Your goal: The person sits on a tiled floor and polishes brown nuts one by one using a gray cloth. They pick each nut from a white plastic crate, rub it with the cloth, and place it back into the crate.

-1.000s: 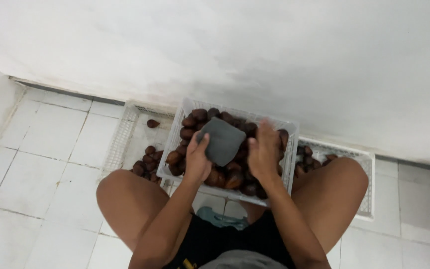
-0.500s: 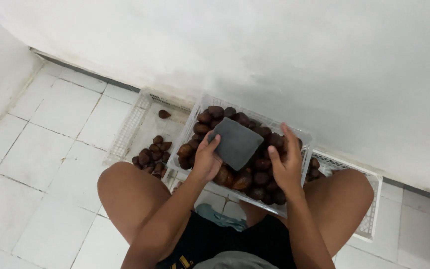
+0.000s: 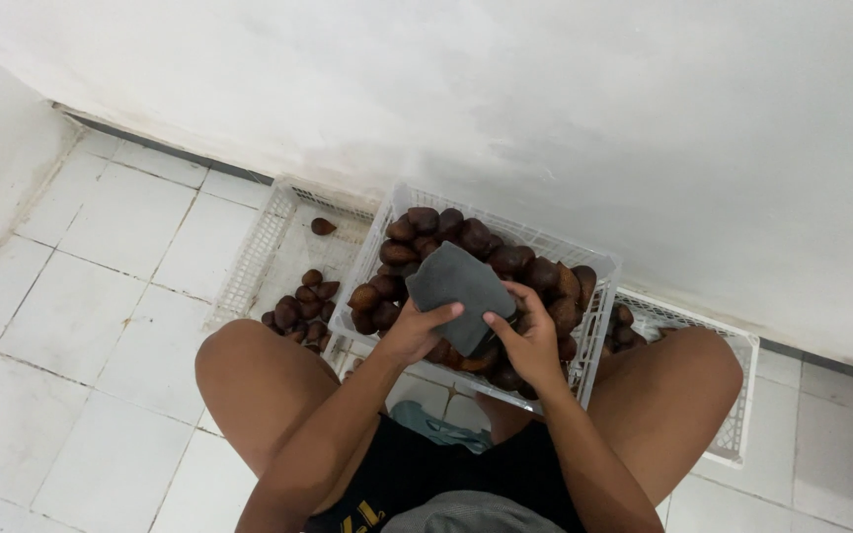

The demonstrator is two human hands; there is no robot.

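You sit on the white tiled floor (image 3: 101, 326) with your knees spread, and the white plastic crate (image 3: 599, 296) stands between them, right in front of you and close to the white wall (image 3: 545, 109). The crate is heaped with brown, scaly fruits (image 3: 466, 237). Over the near half of that heap you hold a dark grey cloth (image 3: 456, 291) with both hands. Your left hand (image 3: 417, 331) is closed on the cloth's near left edge, thumb lying on top of it. Your right hand (image 3: 530, 341) grips its near right corner, fingers curled around something under the cloth, though you cannot tell what it is, since the cloth covers it. To the left of the crate lies a low white basket (image 3: 259, 247) flat on the floor, holding a small cluster of the same brown fruits at its near end and one lone fruit (image 3: 323, 226) at its far end. To the right of the crate, another low white basket (image 3: 733, 395) sits partly behind your right knee.
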